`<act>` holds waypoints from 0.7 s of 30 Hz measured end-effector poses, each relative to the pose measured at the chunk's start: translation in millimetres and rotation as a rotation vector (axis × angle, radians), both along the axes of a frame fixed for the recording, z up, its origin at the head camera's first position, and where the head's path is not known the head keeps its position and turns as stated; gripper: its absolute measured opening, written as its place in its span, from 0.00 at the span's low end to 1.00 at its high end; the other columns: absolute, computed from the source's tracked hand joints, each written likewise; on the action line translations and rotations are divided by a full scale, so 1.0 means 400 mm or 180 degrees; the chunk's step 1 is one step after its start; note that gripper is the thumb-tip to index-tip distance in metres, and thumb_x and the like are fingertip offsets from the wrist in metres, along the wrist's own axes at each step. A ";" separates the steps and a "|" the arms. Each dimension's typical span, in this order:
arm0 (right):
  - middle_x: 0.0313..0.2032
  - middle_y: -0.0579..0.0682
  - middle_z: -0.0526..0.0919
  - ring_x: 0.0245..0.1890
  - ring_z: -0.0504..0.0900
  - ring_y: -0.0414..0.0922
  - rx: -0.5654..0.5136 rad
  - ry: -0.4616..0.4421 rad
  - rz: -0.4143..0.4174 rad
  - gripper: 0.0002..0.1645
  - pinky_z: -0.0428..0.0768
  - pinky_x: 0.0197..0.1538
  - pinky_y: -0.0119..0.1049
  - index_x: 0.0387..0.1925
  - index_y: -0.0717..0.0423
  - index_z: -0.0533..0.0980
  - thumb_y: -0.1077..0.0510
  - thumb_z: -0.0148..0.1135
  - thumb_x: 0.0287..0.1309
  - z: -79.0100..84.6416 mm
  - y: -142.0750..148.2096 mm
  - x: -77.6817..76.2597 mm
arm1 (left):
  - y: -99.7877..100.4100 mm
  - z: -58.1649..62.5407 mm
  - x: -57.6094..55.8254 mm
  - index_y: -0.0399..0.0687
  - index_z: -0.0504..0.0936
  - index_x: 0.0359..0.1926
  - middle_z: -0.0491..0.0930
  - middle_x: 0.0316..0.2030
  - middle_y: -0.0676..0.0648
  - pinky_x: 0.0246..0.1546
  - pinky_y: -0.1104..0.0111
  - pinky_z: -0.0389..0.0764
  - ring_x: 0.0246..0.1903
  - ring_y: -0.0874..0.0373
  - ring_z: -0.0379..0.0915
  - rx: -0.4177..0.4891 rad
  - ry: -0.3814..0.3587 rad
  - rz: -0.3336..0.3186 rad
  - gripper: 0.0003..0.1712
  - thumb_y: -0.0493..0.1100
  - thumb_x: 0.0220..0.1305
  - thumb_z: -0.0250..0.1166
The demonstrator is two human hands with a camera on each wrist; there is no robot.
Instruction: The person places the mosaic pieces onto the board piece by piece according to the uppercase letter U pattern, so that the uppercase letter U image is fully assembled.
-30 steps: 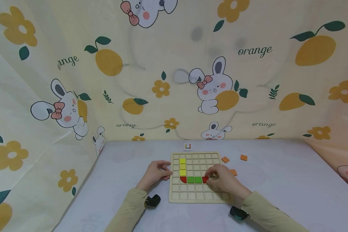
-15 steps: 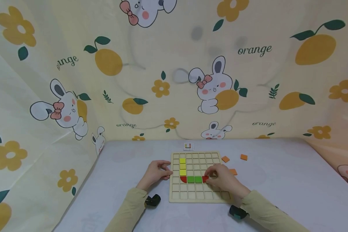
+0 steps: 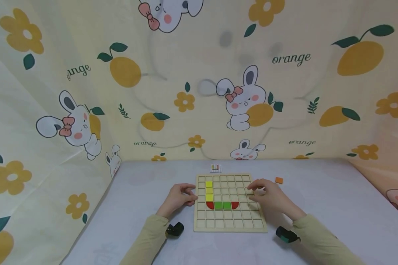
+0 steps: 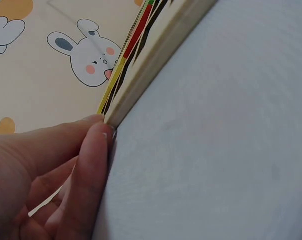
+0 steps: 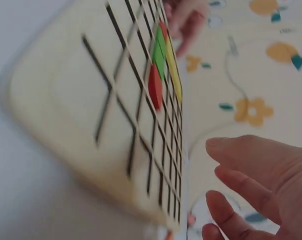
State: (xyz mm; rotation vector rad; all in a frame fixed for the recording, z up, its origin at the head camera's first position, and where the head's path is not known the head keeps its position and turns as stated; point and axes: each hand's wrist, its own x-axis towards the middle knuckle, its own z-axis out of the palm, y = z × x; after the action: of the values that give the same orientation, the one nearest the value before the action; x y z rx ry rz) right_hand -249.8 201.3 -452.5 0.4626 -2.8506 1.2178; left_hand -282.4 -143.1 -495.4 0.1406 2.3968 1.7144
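Observation:
A pale wooden grid board lies on the table. On it, three yellow tiles form a column above a red rounded tile; two green tiles and another red rounded tile continue rightward in a row. My left hand holds the board's left edge with thumb and fingertips, which meet the edge in the left wrist view. My right hand hovers at the board's right edge, thumb and fingers apart with nothing between them, as the right wrist view also shows.
One orange tile lies right of the board; the right hand covers the area where others lay. A small pattern card sits behind the board. A printed curtain rises at the table's back.
My right hand has let go of the right-hand red tile, which stays in its cell, and has moved right and away toward the orange tiles. The left hand stays put.

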 end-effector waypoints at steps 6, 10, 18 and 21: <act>0.45 0.51 0.81 0.47 0.74 0.52 0.0101 0.0064 -0.0050 0.19 0.73 0.50 0.49 0.46 0.56 0.80 0.57 0.71 0.51 0.001 0.076 -0.016 | -0.001 -0.001 0.001 0.35 0.77 0.54 0.79 0.30 0.45 0.27 0.66 0.85 0.23 0.58 0.79 0.0032 -0.0015 -0.0008 0.27 0.31 0.51 0.72; 0.44 0.51 0.79 0.46 0.73 0.52 0.0175 -0.0024 -0.0048 0.21 0.73 0.47 0.47 0.47 0.55 0.80 0.53 0.73 0.50 -0.005 0.116 -0.021 | -0.002 0.001 0.001 0.35 0.77 0.54 0.79 0.30 0.45 0.27 0.66 0.85 0.23 0.58 0.79 0.0055 -0.0016 -0.0005 0.27 0.31 0.51 0.72; 0.45 0.51 0.81 0.48 0.76 0.51 0.0204 -0.0120 0.0088 0.21 0.77 0.51 0.48 0.46 0.57 0.80 0.56 0.73 0.49 -0.041 0.161 -0.028 | -0.003 0.003 0.004 0.35 0.77 0.55 0.79 0.31 0.44 0.27 0.66 0.85 0.22 0.59 0.79 0.0064 -0.0024 0.0002 0.28 0.32 0.50 0.73; 0.45 0.50 0.81 0.49 0.77 0.52 0.0225 -0.0136 0.0146 0.22 0.77 0.51 0.48 0.46 0.58 0.80 0.56 0.74 0.48 -0.051 0.169 -0.032 | -0.002 0.003 0.004 0.35 0.77 0.55 0.79 0.31 0.44 0.27 0.66 0.85 0.22 0.59 0.78 0.0070 -0.0017 -0.0004 0.28 0.32 0.50 0.73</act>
State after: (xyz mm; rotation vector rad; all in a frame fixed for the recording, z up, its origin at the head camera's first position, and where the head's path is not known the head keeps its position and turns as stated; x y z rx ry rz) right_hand -262.5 268.8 -472.7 0.5130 -2.9430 1.1505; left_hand -280.7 -143.9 -494.1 0.1406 2.3740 1.7389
